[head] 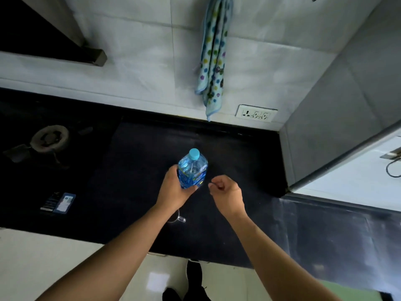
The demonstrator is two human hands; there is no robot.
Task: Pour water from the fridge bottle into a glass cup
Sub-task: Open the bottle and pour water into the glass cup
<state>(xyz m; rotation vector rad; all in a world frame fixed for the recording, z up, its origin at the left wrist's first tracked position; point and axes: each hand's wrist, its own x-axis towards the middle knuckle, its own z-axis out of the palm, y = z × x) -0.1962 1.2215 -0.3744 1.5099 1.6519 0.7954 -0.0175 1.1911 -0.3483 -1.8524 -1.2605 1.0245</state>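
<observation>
A clear blue plastic water bottle (192, 168) with a light blue cap on stands upright on the black counter (134, 161). My left hand (176, 190) is wrapped around the bottle's lower body from the left. Just to the bottle's right hovers my right hand (226, 192), fingers curled loosely with nothing in them, not touching the bottle. A glass cup (179, 218) sits on the counter below my left wrist; only part of its rim and handle shows, the rest is hidden by my forearm.
A gas burner (50, 137) is at the counter's left. A small packet (58, 202) lies near the front left edge. A dotted towel (213, 57) hangs on the tiled wall above a wall socket (256, 113). A grey wall panel (338, 118) bounds the counter on the right.
</observation>
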